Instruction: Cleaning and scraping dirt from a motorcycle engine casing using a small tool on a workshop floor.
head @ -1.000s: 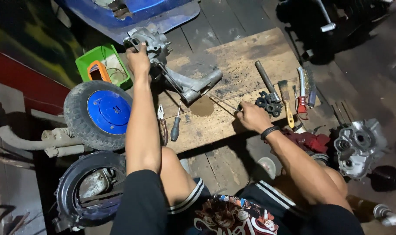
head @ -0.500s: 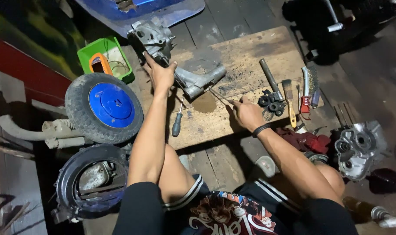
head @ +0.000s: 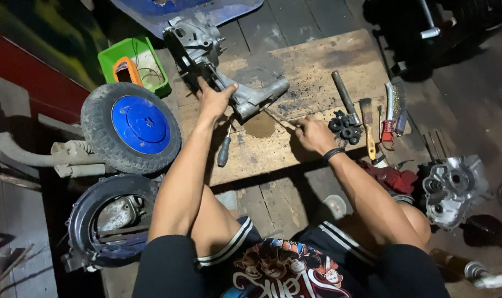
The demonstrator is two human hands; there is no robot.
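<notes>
Grey cast-metal engine casing (head: 229,72) lies on the worn wooden board (head: 328,60) at 12 o'clock, left hand (head: 215,99) clamped on its neck, right hand (head: 312,134) pinching a thin metal pick (head: 277,118) toward it; cleaning looks underway, unfinished, grime remaining.

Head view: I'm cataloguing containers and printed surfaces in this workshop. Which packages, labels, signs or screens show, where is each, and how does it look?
Green tub: open square plastic box on the floor, upper left, beyond the blue-hubbed wheel; an orange part and thin wires lie inside.
Shirt print: colourful cartoon picture on the person's black shirt, bottom centre.
No labels, signs or screens show.
</notes>
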